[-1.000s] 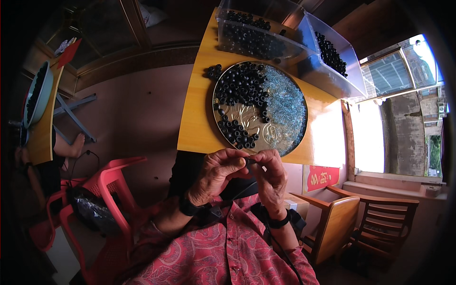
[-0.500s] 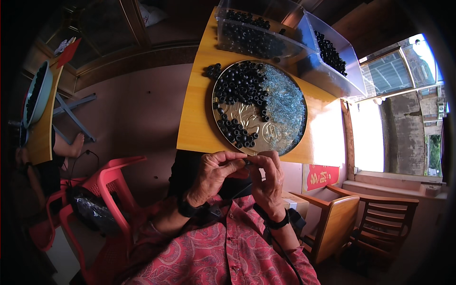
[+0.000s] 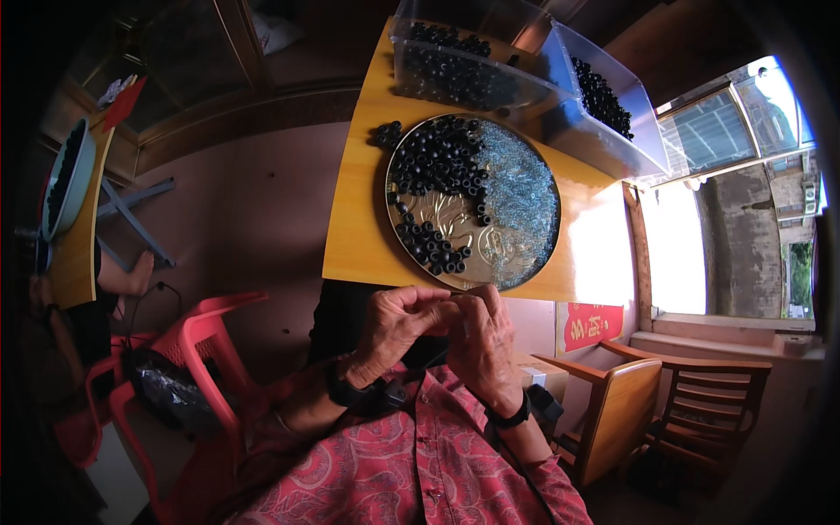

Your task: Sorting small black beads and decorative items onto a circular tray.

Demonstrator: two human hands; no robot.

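My left hand (image 3: 392, 331) and my right hand (image 3: 483, 350) meet just in front of the table's near edge. Thumbs and fingers are pinched together on both; whatever lies between the fingertips is hidden by them. Right beyond them, a round metallic tray (image 3: 457, 231) rests on the yellow wooden table (image 3: 353, 229). Its left side and back hold many small hollow black caps (image 3: 440, 157), with a looser group at its near left. Tiny clear bluish pieces (image 3: 527, 203) cover its right side.
Behind the tray stand two clear plastic boxes, one at the back (image 3: 542, 80) and one at the right (image 3: 649, 156), both with black caps inside. Several caps (image 3: 385, 134) lie left of the tray. Red plastic chair (image 3: 210, 350) at left, wooden chair (image 3: 623, 411) at right; another person's foot (image 3: 140, 273) far left.
My right hand has turned and its fingers have folded in closer against my left fingertips. A small dark piece seen between the fingertips before is now covered.
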